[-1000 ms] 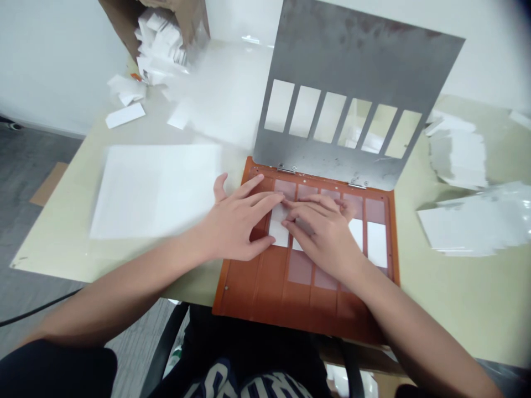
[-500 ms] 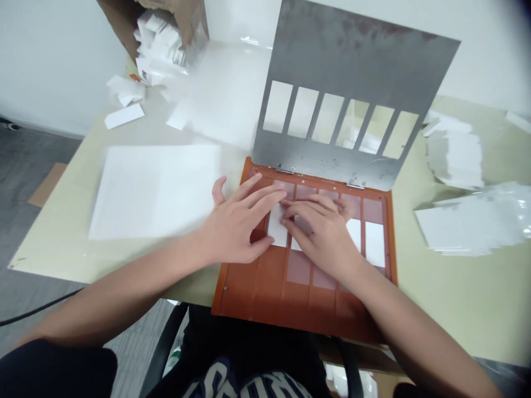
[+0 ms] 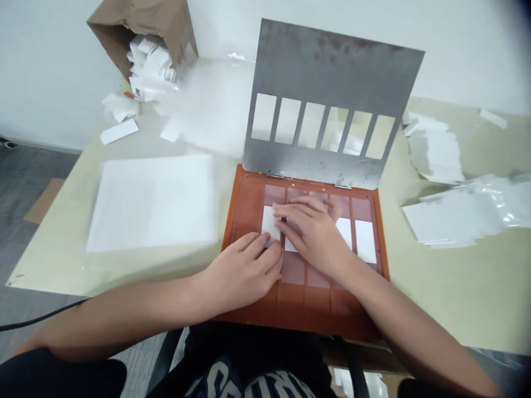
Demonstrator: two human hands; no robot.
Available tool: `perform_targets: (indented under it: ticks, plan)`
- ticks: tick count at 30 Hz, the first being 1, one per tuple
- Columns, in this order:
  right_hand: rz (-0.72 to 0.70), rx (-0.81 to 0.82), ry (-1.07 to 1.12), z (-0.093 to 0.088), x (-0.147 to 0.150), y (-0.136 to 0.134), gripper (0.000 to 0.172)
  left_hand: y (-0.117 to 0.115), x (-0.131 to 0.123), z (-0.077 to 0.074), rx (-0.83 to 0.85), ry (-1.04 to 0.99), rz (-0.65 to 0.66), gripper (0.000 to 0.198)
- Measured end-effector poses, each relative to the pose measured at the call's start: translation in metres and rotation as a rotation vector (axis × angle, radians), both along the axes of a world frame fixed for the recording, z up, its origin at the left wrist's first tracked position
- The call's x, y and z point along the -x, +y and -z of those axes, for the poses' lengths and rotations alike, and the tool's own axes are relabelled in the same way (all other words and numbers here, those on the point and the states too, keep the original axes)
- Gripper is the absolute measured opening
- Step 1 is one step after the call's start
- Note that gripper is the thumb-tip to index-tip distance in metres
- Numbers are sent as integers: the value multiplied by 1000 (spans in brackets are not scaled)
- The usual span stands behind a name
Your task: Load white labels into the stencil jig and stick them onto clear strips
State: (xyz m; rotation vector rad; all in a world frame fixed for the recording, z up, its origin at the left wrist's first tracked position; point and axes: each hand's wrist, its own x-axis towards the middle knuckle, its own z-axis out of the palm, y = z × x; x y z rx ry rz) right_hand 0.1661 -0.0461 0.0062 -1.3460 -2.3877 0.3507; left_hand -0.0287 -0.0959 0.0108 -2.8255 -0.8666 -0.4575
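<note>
An orange board (image 3: pixel 249 204) lies on the table, with several rose-tinted rectangular recesses in rows. White cards sit in some of them, including a left card (image 3: pixel 270 223) and two at the right (image 3: pixel 365 241). My left hand (image 3: pixel 240 271) rests on the board's lower part, its fingertips just below the left card. My right hand (image 3: pixel 311 235) lies flat over the middle recesses, fingers on a white card (image 3: pixel 291 245) that it partly hides. Neither hand grips anything. A grey metal plate (image 3: pixel 327 72) with six rectangular windows stands hinged up along the board's far edge.
A stack of white sheets (image 3: pixel 151 202) lies left of the board on the pale green table (image 3: pixel 456 298). A tipped brown paper bag (image 3: pixel 136 27) spills white cards at the back left. Plastic-wrapped white cards (image 3: pixel 460 213) lie to the right.
My left hand has slid toward me, from the upper recesses to the board's lower part. My right hand has barely moved. The whole view has shifted slightly.
</note>
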Motion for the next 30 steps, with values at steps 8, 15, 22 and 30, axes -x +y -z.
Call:
perform_targets:
  ticks: [8,15,22,30]
  plan:
    - [5,-79,-112,2,-4,1,41,-1,0,1,47,-14,-10,27]
    - [13,-78,-128,3,-1,1,39,0,0,2,1,-24,7,26]
    - [28,-67,-127,4,0,0,37,1,0,1,-37,-33,-6,27]
    - [35,-54,-122,2,0,0,31,-1,-2,1,-42,-7,-23,28]
